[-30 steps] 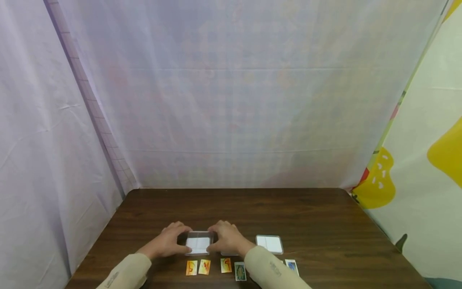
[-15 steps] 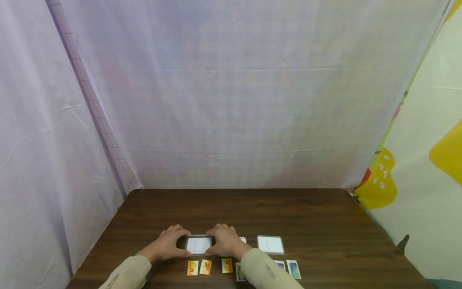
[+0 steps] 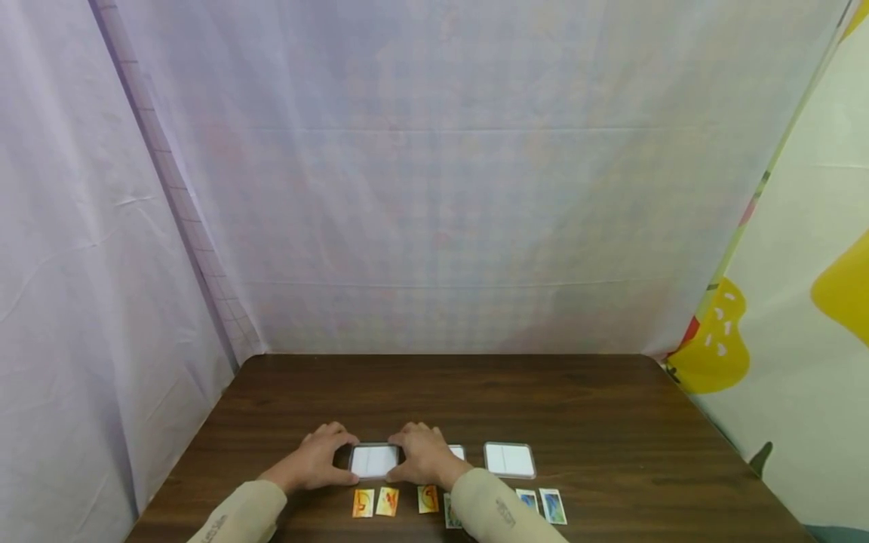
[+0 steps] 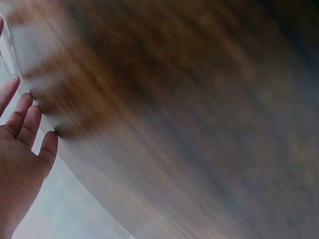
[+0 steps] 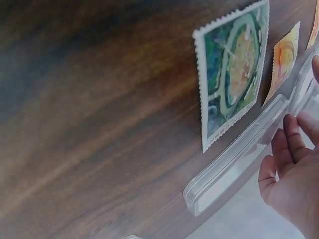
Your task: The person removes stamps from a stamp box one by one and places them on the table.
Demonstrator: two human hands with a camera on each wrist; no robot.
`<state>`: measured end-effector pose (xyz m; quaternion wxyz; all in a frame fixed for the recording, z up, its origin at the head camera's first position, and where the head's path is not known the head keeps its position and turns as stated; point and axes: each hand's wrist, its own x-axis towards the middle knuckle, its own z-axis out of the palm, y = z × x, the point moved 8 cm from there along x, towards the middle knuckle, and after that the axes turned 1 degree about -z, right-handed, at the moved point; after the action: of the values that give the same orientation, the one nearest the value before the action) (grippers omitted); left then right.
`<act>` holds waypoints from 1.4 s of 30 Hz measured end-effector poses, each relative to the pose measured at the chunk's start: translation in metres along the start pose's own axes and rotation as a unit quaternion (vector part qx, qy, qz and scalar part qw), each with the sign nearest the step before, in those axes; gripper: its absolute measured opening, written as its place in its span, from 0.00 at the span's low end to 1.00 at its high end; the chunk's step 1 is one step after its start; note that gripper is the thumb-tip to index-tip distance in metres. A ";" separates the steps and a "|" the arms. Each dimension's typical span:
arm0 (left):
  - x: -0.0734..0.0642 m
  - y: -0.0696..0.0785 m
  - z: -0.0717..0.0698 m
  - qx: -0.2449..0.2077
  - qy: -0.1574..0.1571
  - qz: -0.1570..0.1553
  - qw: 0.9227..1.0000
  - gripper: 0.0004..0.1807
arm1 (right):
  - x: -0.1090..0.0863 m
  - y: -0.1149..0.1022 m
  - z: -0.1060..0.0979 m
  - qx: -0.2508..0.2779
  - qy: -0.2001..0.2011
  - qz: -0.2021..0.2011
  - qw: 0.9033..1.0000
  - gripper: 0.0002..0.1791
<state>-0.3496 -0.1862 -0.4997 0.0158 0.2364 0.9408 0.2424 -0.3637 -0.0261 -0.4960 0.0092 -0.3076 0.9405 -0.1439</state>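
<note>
A clear plastic case [image 3: 373,461] with a white inside lies on the table, its lid flush on it. My left hand [image 3: 317,456] holds its left side, thumb at the near corner and index finger at the far one. Opposite, my right hand [image 3: 422,455] holds the right side the same way. In the left wrist view, several fingertips of the left hand [image 4: 22,144] touch the tabletop. The right wrist view shows the right hand [image 5: 294,174] beside a second clear case [image 5: 239,154], which it partly hides in the head view.
A third case [image 3: 509,460] lies to the right. Along the near side are orange stamps [image 3: 363,503], a green stamp [image 5: 232,74] partly under the right sleeve, and blue stamps [image 3: 553,506]. Pale curtains [image 3: 434,188] hang behind the brown table [image 3: 434,392].
The clear lid between both hands has come down flush onto the left case, and the hands have lowered slightly with it. The right forearm has shifted a little left, showing more of the blue stamps.
</note>
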 end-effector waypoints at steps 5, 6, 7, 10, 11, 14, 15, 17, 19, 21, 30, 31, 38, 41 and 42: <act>0.000 0.000 0.001 -0.003 -0.003 -0.002 1.000 0.32 | 0.000 0.000 0.000 0.006 -0.008 0.006 1.000 0.34; 0.000 0.000 0.000 -0.004 -0.004 -0.003 1.000 0.32 | 0.000 0.000 0.000 0.007 -0.010 0.007 1.000 0.34; 0.000 0.000 0.001 -0.005 -0.004 -0.004 1.000 0.32 | 0.000 0.000 0.000 0.008 -0.012 0.008 1.000 0.34; 0.001 -0.001 0.001 -0.005 -0.006 -0.008 1.000 0.32 | 0.000 0.000 0.000 0.007 -0.013 0.009 1.000 0.34; 0.001 -0.002 0.001 -0.005 -0.006 -0.010 1.000 0.32 | 0.000 0.001 0.000 0.007 -0.013 0.009 1.000 0.34; 0.002 -0.002 0.001 -0.004 -0.008 -0.013 1.000 0.32 | 0.000 0.001 0.001 0.004 -0.014 0.010 1.000 0.34; 0.002 -0.002 0.001 -0.005 -0.008 -0.014 1.000 0.32 | 0.000 0.001 0.001 0.004 -0.015 0.011 1.000 0.34; 0.002 -0.002 0.001 -0.005 -0.010 -0.016 1.000 0.32 | 0.000 0.000 0.001 0.003 -0.017 0.011 1.000 0.34; 0.002 -0.002 0.001 -0.004 -0.012 -0.016 1.000 0.31 | 0.000 -0.001 0.000 -0.001 -0.017 0.010 1.000 0.34; 0.002 -0.001 0.001 -0.003 -0.012 -0.016 1.000 0.31 | -0.001 -0.001 0.001 -0.008 -0.018 0.009 1.000 0.34; 0.001 0.000 0.001 -0.003 -0.012 -0.012 1.000 0.32 | -0.001 -0.002 0.002 -0.012 -0.033 0.016 0.999 0.33; 0.001 0.000 0.002 -0.003 -0.012 -0.013 1.000 0.32 | -0.001 -0.002 0.002 -0.011 -0.034 0.017 0.999 0.33; 0.002 -0.002 0.001 0.001 -0.009 -0.016 1.000 0.33 | -0.001 -0.004 0.002 -0.018 -0.035 0.014 0.999 0.33; 0.002 -0.002 0.001 0.004 -0.012 -0.019 1.000 0.33 | -0.001 -0.004 0.003 -0.024 -0.035 0.015 0.999 0.33; 0.003 -0.002 0.001 0.005 -0.014 -0.018 1.000 0.33 | -0.001 -0.004 0.003 -0.027 -0.035 0.015 0.999 0.34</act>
<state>-0.3523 -0.1856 -0.5014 0.0318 0.2225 0.9459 0.2341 -0.3601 -0.0291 -0.4979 0.0361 -0.2986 0.9476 -0.1075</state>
